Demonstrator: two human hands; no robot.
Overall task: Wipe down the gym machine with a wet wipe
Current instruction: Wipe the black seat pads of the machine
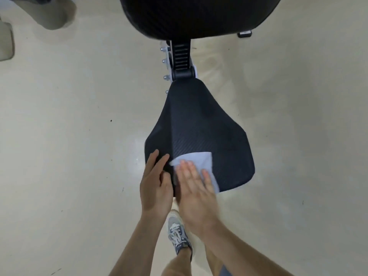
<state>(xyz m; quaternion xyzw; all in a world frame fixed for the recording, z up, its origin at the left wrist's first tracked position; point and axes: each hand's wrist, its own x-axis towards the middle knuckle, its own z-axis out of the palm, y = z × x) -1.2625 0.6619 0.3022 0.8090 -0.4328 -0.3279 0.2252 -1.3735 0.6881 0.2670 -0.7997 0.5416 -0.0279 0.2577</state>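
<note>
nearest, a grey shoe (pixel 178 236) stands on the pale floor (pixel 69 136) between the 2 forearms. just past it, the left hand (pixel 155 188) rests on the near left flank of the black seat pad (pixel 209 126), fingers almost straight and holding nothing, seemingly steadying it. beside it, the right hand (pixel 196 194) lies flat and open, its straight fingers pressing the wet wipe (pixel 201 160) onto the pad's near edge; the wipe spreads out ahead of and to the right of the fingertips. the pad's long axis runs straight away from the person, narrowing toward the black hinge (pixel 182 62), so most of its surface lies ahead of and to the right of the right hand, the hand nearer to it; a push forward along that axis looks like the natural stroke. farthest off, the large back pad (pixel 199 14) sits beyond the hinge.
</note>
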